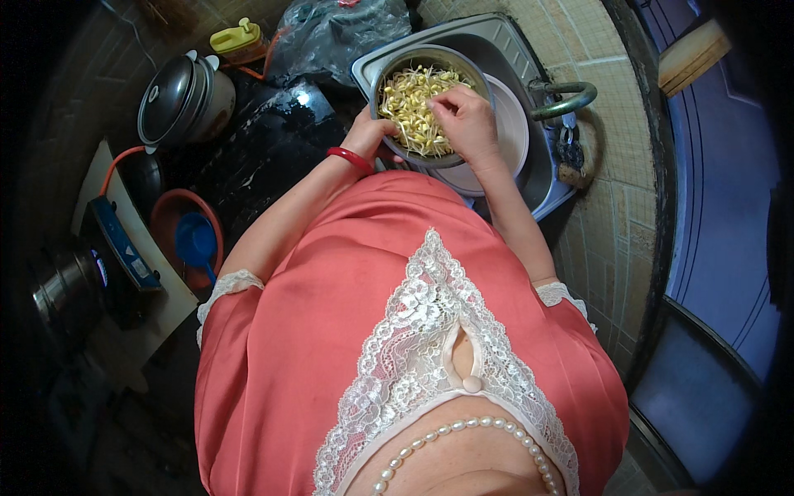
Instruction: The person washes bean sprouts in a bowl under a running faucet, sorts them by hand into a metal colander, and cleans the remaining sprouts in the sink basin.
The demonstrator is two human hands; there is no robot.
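My left hand [368,133] grips the left side of a round metal bowl [441,162], its thumb over the rim and fingers underneath. Yellow-headed bean sprouts [412,99] with pale stems fill the bowl. Over the right part of the sprouts, my right hand [466,121] has thumb and forefinger pinched together, seemingly on a bean sprout; its other fingers are curled. Beneath the bowl is a pale round basin [513,127], partly hidden, inside a metal sink [538,177].
A curved faucet [574,102] reaches over the sink's right side. Left are a lidded pot [214,102], a yellow bottle [239,40] and a plastic bag [338,40]. A blue dipper [195,235] lies in a reddish basin [214,208]. A burner flame [99,268] is lit beneath a metal pot [65,294].
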